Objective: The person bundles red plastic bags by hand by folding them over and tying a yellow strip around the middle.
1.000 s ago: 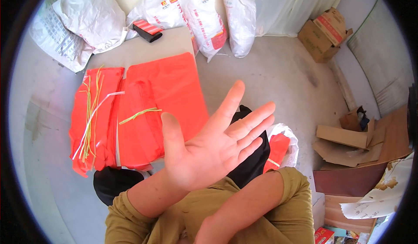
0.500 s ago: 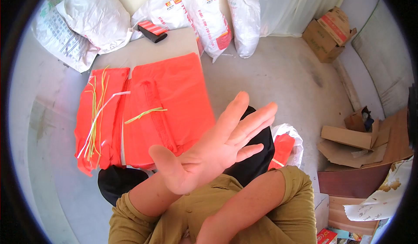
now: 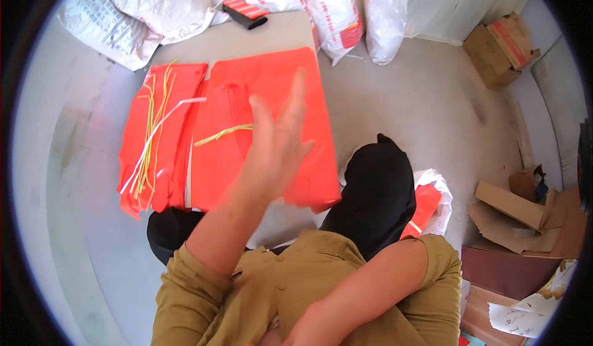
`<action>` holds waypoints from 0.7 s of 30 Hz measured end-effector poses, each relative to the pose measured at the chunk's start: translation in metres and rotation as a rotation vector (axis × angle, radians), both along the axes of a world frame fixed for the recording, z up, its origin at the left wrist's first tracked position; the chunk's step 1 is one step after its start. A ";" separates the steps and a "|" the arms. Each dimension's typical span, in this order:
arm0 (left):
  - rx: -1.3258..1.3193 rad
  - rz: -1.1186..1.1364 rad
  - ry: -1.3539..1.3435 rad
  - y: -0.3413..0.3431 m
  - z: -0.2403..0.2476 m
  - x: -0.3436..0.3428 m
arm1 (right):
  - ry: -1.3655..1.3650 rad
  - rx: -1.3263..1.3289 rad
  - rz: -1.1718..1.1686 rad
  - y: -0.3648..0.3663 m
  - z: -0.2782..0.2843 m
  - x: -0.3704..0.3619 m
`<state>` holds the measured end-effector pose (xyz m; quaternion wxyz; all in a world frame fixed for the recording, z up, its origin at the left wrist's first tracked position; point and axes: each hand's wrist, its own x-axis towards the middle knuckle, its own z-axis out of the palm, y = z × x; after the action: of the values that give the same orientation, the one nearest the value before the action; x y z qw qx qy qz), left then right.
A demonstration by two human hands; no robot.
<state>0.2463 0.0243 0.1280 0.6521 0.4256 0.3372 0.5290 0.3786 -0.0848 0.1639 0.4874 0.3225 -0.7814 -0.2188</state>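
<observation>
- In the head view, the left hand (image 3: 275, 145) is raised above the table, with the fingers spread wide and nothing held; it is blurred.
- The right hand (image 3: 315, 330) is low in front of the body, cut by the lower edge, so I cannot tell its state.
- Behind the left hand, a wide red stack (image 3: 216, 164) of thin sheets covers most of the table (image 3: 191, 46), which shows its pale, plain surface at the far end.
- A yellow-green strip (image 3: 222, 133) lies on this stack, and its right end is near the left forearm's outline.
- To the left, just beside it, is a narrow red stack (image 3: 173, 154) with creased edges (its near end looks rather ragged).
- On top of it lie several yellow-green strands (image 3: 148, 160) and one bent white strip (image 3: 191, 100).
- At the table's far edge rests a red-striped black item (image 3: 245, 12).
- Beyond the table, white sacks (image 3: 333, 18) stand by the wall, and a pale curtain (image 3: 441, 3) hangs to their right.
- On the grey floor (image 3: 420, 105) there are a cardboard box (image 3: 491, 55) in the far corner and, nearer, an opened carton (image 3: 513, 216).
- Beside the person's right knee (image 3: 380, 185), a white bag (image 3: 440, 213) contains something red.
</observation>
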 end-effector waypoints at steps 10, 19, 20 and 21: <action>-0.195 -0.027 0.320 0.013 -0.021 -0.043 | 0.004 -0.064 0.082 -0.011 -0.024 -0.007; -0.146 -0.045 0.321 0.008 -0.031 -0.056 | 0.002 -0.081 0.127 -0.024 -0.043 -0.014; -0.148 -0.039 0.324 0.006 -0.030 -0.056 | -0.002 -0.081 0.135 -0.024 -0.046 -0.016; -0.083 -0.084 0.224 0.004 -0.025 -0.052 | -0.005 -0.072 0.132 -0.026 -0.044 -0.018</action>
<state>0.1947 0.0279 0.1028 0.6489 0.4684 0.4115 0.4361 0.3610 -0.1112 0.1200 0.5101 0.3563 -0.7669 -0.1573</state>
